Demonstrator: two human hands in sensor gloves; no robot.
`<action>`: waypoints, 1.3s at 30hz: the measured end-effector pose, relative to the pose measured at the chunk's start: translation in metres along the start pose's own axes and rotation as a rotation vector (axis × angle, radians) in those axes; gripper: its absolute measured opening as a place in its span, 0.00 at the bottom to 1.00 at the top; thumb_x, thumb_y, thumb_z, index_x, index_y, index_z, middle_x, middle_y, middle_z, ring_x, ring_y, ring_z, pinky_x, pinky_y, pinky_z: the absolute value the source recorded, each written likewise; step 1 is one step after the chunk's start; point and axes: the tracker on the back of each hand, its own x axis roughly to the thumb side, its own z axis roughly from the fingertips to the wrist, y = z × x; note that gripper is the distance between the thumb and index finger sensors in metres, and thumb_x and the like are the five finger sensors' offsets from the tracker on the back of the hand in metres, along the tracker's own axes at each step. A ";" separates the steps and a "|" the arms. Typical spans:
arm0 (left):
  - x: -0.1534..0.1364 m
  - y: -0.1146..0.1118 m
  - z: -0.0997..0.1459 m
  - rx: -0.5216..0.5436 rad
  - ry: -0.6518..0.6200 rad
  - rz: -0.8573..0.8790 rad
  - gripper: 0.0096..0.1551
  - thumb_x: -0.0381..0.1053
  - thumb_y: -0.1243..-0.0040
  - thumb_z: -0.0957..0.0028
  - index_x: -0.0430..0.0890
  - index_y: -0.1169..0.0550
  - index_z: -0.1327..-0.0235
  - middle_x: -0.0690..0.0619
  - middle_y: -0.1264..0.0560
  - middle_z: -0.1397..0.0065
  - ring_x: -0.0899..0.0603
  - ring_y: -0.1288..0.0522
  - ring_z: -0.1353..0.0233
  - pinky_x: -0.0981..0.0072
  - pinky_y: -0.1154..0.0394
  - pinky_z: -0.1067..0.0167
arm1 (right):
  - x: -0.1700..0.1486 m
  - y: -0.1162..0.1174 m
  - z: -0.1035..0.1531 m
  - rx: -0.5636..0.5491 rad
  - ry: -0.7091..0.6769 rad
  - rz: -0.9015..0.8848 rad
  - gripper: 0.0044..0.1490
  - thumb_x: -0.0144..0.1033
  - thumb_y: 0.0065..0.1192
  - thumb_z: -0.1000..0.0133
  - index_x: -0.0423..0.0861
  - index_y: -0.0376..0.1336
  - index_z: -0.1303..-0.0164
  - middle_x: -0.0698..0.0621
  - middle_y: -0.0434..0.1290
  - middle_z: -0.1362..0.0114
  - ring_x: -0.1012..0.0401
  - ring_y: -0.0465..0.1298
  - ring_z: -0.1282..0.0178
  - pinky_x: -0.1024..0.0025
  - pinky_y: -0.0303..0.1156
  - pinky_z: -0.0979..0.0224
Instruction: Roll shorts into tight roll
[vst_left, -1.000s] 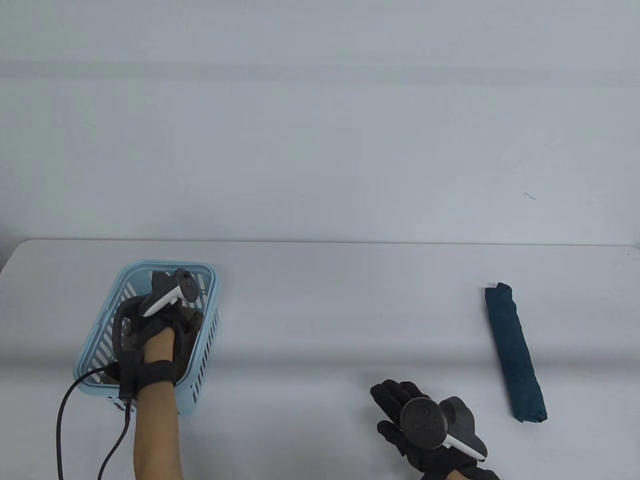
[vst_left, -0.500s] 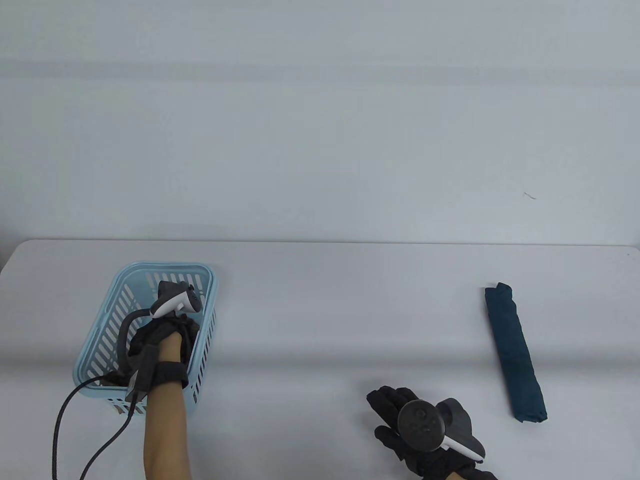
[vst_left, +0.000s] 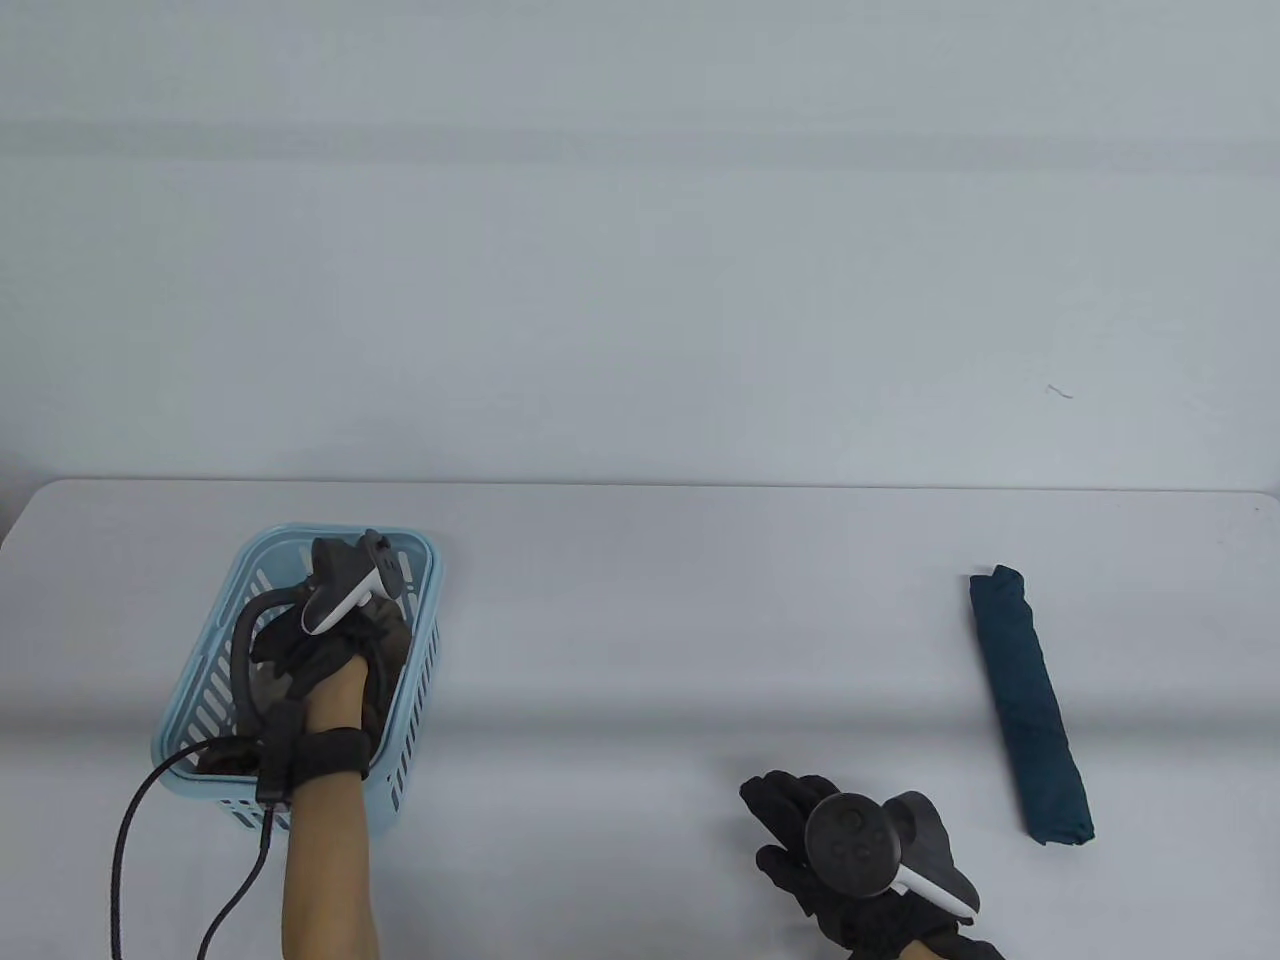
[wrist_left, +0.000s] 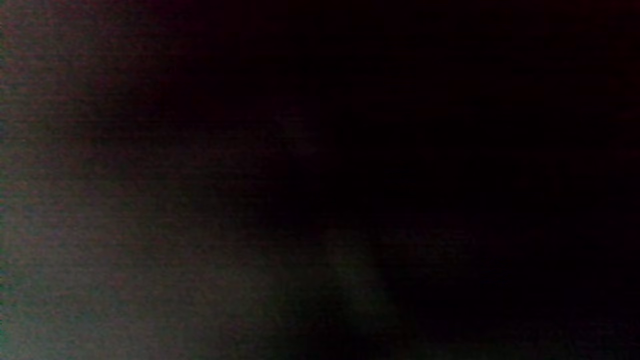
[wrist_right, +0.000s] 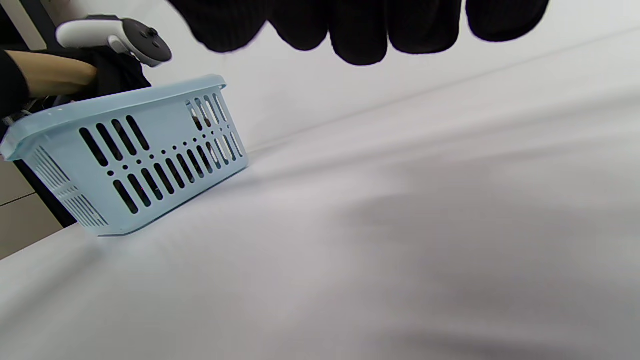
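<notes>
A crumpled dark brown pair of shorts (vst_left: 385, 645) lies in a light blue slotted basket (vst_left: 428, 580) at the table's left. My left hand (vst_left: 325, 655) is down inside the basket and grips the shorts; its fingers are hidden under the tracker and cloth. The left wrist view is almost black. My right hand (vst_left: 790, 815) rests flat on the table near the front edge, fingers spread and empty; its fingertips (wrist_right: 360, 35) hang at the top of the right wrist view, where the basket (wrist_right: 125, 150) also shows.
A tightly rolled dark teal garment (vst_left: 1030, 705) lies at the right of the table. A black cable (vst_left: 125, 830) trails from my left wrist off the front edge. The white table (vst_left: 650, 620) lies between basket and roll.
My left hand pulled back a little in the basket, then pushed forward again, and the brown cloth is bunched higher around it. My right hand has barely shifted.
</notes>
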 end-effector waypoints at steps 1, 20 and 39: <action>-0.003 0.009 0.006 0.040 -0.002 0.022 0.24 0.50 0.43 0.47 0.47 0.24 0.38 0.47 0.22 0.40 0.44 0.18 0.43 0.40 0.31 0.32 | 0.000 -0.001 0.000 -0.005 0.000 -0.001 0.40 0.43 0.49 0.42 0.46 0.47 0.19 0.42 0.53 0.15 0.40 0.54 0.18 0.36 0.53 0.23; -0.043 0.168 0.188 0.578 -0.270 0.367 0.23 0.49 0.44 0.45 0.47 0.25 0.37 0.46 0.24 0.38 0.42 0.20 0.41 0.36 0.34 0.31 | -0.016 -0.010 0.000 -0.045 0.046 -0.006 0.39 0.42 0.48 0.42 0.46 0.47 0.19 0.42 0.53 0.15 0.40 0.54 0.18 0.35 0.53 0.24; 0.145 0.063 0.188 0.157 -0.771 0.333 0.36 0.50 0.43 0.46 0.41 0.36 0.25 0.38 0.36 0.26 0.33 0.31 0.28 0.25 0.46 0.30 | -0.032 -0.013 -0.001 -0.015 0.161 0.035 0.44 0.43 0.49 0.42 0.43 0.42 0.18 0.39 0.47 0.15 0.39 0.50 0.17 0.35 0.52 0.23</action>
